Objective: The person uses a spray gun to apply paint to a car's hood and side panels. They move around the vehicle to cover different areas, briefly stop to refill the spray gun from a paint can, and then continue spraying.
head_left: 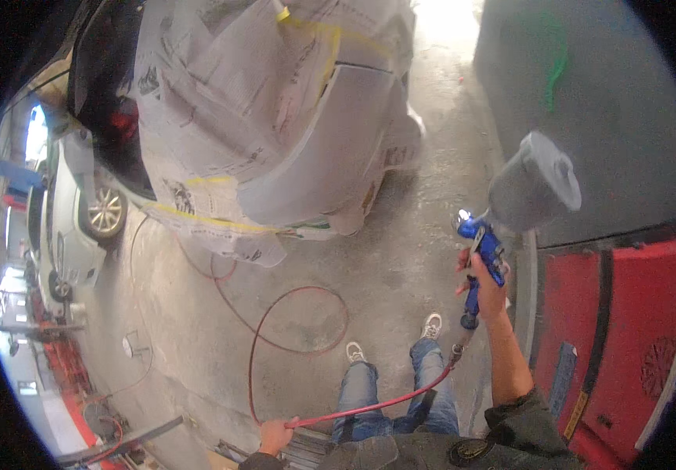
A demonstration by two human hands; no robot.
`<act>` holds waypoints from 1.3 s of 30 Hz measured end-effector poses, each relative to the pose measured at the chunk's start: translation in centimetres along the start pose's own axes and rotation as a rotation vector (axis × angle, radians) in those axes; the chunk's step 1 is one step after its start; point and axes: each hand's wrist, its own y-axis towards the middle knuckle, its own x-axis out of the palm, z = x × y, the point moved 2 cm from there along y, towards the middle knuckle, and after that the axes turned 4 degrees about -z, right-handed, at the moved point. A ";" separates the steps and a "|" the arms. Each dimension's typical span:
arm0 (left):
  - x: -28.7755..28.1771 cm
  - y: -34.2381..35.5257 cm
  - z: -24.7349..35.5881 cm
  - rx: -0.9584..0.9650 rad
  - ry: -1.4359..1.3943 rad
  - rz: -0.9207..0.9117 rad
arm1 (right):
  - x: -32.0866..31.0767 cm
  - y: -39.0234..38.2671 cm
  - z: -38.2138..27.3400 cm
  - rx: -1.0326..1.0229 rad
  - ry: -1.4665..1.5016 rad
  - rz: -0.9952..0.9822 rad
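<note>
Both hands were closed, the right hand [485, 283] gripping the blue spray gun [480, 247] and the left hand [276, 433] the red air hose [369, 407], apparently between passes; next, aiming at the masked car [307, 141].

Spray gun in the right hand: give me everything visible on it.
The spray gun has a glossy blue body, metal-looking, with a large grey cup mounted on top, tilted to the right. The right hand grips its handle, held upright at mid-air. A red hose joins its base and runs down to the left hand.
</note>
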 end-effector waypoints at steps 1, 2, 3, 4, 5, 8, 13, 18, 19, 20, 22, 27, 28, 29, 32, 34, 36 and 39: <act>-0.6 0.7 1.1 -0.009 -0.011 0.088 | 0.1 0.1 1.5 0.014 -0.002 -0.043; -0.9 1.3 1.4 -0.028 -0.029 0.135 | 0.6 0.2 2.8 0.027 0.002 -0.079; -1.0 1.8 1.4 -0.051 -0.044 0.186 | 1.3 0.1 4.0 0.039 0.011 -0.119; -1.2 2.8 1.7 -0.065 -0.064 0.236 | 2.0 0.1 5.4 0.048 0.011 -0.154; -1.7 3.7 1.8 -0.075 -0.163 0.289 | 2.8 0.0 6.9 0.058 0.028 -0.174; -3.6 6.1 1.4 -0.071 -0.352 0.469 | 5.3 -0.4 11.6 0.040 0.070 -0.234; -2.1 13.3 -5.6 0.076 -0.157 0.676 | 9.3 -0.7 21.4 -0.034 0.148 -0.120; 0.9 26.1 -14.4 0.111 -0.306 0.894 | 15.8 1.1 32.8 -0.133 0.132 -0.149; 1.5 28.8 -16.6 0.132 -0.349 0.979 | 17.6 1.4 34.5 -0.153 0.137 -0.146; 1.8 31.4 -18.7 0.157 -0.392 1.063 | 19.4 1.7 36.1 -0.175 0.144 -0.141; 1.1 35.1 -21.1 0.124 -0.556 1.042 | 22.8 1.9 37.1 -0.270 0.101 -0.118; -1.0 41.6 -27.6 0.200 -1.181 1.029 | 28.8 -0.5 35.7 -0.284 0.059 0.110; -2.7 41.6 -27.7 0.192 -1.330 0.987 | 29.7 -1.2 35.1 -0.260 0.042 0.157; -4.4 41.6 -27.9 0.177 -1.479 0.951 | 30.8 -1.8 34.4 -0.235 0.028 0.202; -8.2 39.8 -29.6 0.277 -1.115 0.976 | 33.5 -4.2 33.3 -0.213 0.047 0.282; -7.7 38.9 -31.9 0.251 -1.191 0.890 | 35.4 -5.8 32.7 -0.186 0.046 0.314; -7.6 38.0 -34.0 0.242 -1.239 0.869 | 37.1 -7.2 30.7 -0.181 -0.003 0.331; -8.5 36.5 -36.1 0.210 -1.299 1.086 | 39.2 -8.0 29.2 -0.141 0.115 0.379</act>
